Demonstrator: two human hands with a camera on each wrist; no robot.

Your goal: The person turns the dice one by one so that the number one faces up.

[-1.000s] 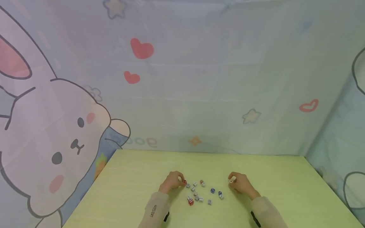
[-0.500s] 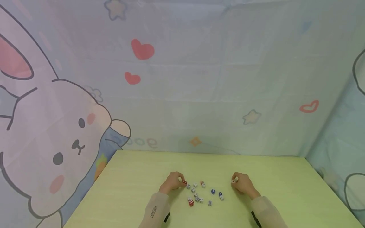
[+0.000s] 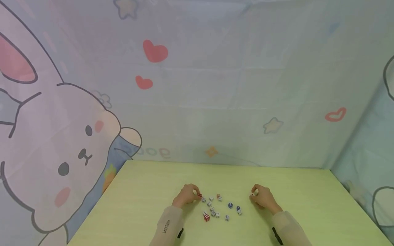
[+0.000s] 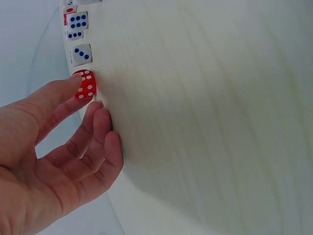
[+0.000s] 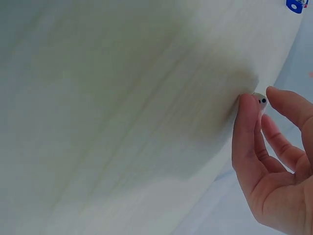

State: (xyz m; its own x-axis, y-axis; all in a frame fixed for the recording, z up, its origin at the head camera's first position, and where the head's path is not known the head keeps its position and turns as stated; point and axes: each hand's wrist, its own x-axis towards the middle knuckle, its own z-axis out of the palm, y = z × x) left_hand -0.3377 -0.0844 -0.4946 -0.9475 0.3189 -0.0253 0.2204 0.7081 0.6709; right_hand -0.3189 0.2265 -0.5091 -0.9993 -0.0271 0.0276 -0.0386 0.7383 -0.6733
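In the left wrist view, thumb and index finger of my left hand (image 4: 63, 147) pinch a red die (image 4: 87, 87) with white pips, low at the table. The other fingers curve loosely below. A white die (image 4: 81, 54) with blue pips lies just beyond it. My right hand (image 5: 279, 161) has a small white die (image 5: 262, 100) with dark pips between its fingertips, close over the table; a finger hides part of that die. The head view puts this hand right of the scattered dice, with the left hand at their left edge.
Between the hands lie several loose dice: mostly white ones, such as a white die (image 3: 227, 218) at the front, a larger red die (image 3: 207, 217) and a blue die (image 3: 230, 205). The pale yellow-green table (image 3: 147, 181) ends at a printed cloth backdrop (image 3: 234, 85).
My right hand has shifted slightly to the right, and the white die has moved along with it. The left hand stays on the red die, almost still.
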